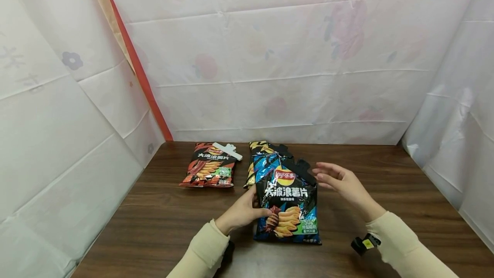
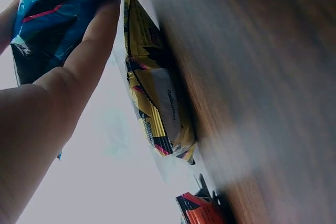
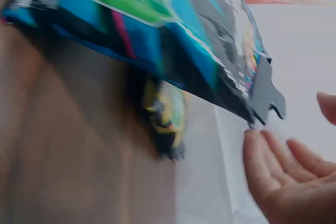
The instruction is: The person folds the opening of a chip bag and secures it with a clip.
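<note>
A black and blue chip bag (image 1: 285,200) is raised a little off the table, its printed front up. My left hand (image 1: 243,211) grips its left side, thumb on the front and the other fingers behind it. A black clip (image 1: 300,170) sits across the bag's top right corner. Beside that clip, my right hand (image 1: 343,183) holds nothing, its fingers extended; in the right wrist view the fingertips (image 3: 252,136) come close to the clip (image 3: 266,95), and whether they touch it I cannot tell.
Behind the blue bag lies a yellow and black chip bag (image 2: 149,98), partly hidden in the head view, with a black clip (image 1: 281,150). Farther left lies a red and black chip bag (image 1: 210,166) with a white clip (image 1: 227,151). White sheets (image 1: 270,55) enclose the wooden table (image 1: 154,226).
</note>
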A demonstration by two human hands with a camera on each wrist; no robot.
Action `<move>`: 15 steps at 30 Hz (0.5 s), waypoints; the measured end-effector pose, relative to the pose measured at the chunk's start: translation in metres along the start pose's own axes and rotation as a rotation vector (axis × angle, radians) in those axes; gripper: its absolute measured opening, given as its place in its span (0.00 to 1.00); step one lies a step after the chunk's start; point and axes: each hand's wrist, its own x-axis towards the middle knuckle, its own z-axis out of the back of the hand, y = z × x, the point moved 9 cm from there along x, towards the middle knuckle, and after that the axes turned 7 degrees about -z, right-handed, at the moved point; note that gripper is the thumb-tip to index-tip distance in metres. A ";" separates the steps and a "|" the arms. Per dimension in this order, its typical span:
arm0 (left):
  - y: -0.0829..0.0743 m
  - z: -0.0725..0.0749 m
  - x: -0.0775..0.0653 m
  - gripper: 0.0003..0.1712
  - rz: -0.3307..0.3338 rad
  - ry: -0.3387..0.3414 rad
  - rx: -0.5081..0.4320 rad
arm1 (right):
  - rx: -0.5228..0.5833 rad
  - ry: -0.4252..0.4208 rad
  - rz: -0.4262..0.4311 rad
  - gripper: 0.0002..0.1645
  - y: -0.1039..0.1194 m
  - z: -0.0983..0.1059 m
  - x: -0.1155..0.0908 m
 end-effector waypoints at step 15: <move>-0.001 -0.002 0.002 0.52 -0.014 0.012 -0.045 | 0.090 0.055 -0.267 0.46 -0.053 -0.033 -0.022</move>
